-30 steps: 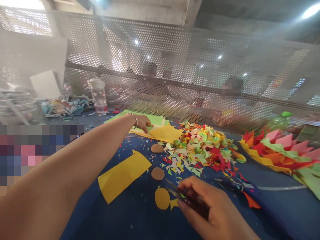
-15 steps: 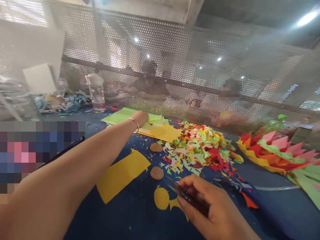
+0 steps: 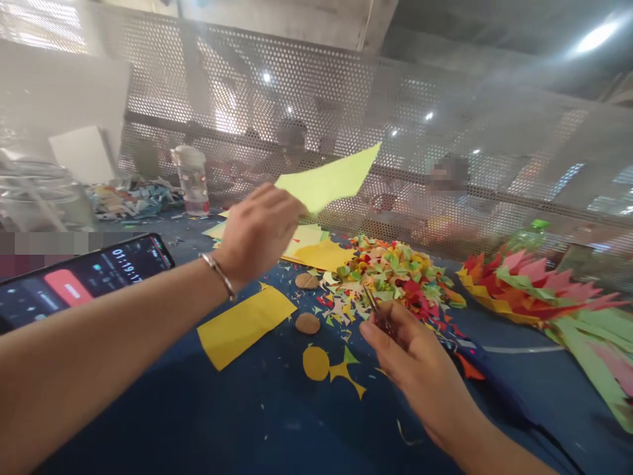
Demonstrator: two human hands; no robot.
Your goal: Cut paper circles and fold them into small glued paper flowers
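Note:
My left hand [image 3: 262,227] is closed on a pale yellow-green sheet [image 3: 336,178], held up above a stack of coloured sheets [image 3: 324,254]. In my right hand [image 3: 415,359] is a pair of small dark scissors [image 3: 376,310], blades pointing up and away; the fingers hide most of the handles. A yellow sheet [image 3: 247,323] lies on the blue table between my arms. Near it are two round brown discs [image 3: 307,323], a yellow circle [image 3: 315,363] and a yellow offcut [image 3: 346,374]. A heap of coloured scraps [image 3: 400,270] is beyond my right hand.
A phone [image 3: 84,284] with a running timer lies at left, near a glass jar [image 3: 44,191] and a tumbler [image 3: 192,181]. Pointed coloured pieces [image 3: 534,284] sit at right, by a blue corded tool [image 3: 499,389]. Behind a perforated screen [image 3: 336,99] are people.
My left hand has lifted the yellow-green sheet off the stack and drawn it back toward me. My right hand has shifted up and right, the scissors now pointing more upward.

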